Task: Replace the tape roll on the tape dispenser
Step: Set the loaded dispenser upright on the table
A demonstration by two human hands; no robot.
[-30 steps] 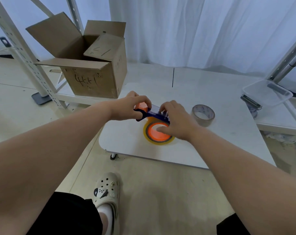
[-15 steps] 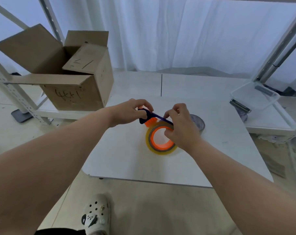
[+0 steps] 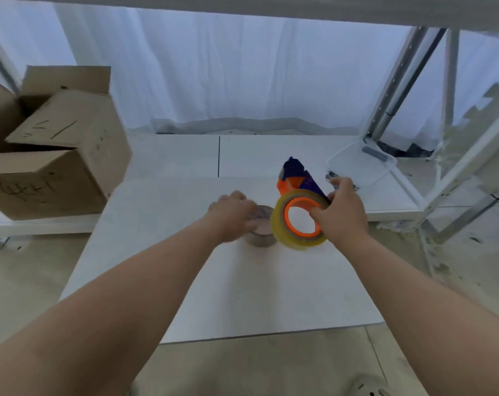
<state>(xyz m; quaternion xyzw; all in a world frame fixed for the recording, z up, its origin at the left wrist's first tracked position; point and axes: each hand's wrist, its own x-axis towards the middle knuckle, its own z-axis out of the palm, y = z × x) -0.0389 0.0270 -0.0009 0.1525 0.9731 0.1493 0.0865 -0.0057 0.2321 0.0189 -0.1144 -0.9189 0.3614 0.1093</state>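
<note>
My right hand (image 3: 341,212) holds the blue and orange tape dispenser (image 3: 295,174) lifted off the white table (image 3: 242,292), tilted, with its yellowish tape roll (image 3: 282,224) on the orange hub facing me. My left hand (image 3: 232,214) rests on a second, clear tape roll (image 3: 261,234) that lies flat on the table just left of the dispenser. The fingers curl over that roll's far and left edge; the frame is blurred, so the firmness of the grip is unclear.
An open cardboard box (image 3: 51,155) stands on a low shelf at the left. A clear plastic tray (image 3: 359,167) sits at the back right beside metal rack posts (image 3: 397,84). White curtains hang behind. A shoe (image 3: 368,387) shows at the bottom edge.
My right hand has lifted the dispenser with its roll off the table and moved it right. My left hand has let go of the dispenser handle and gone to the clear roll.
</note>
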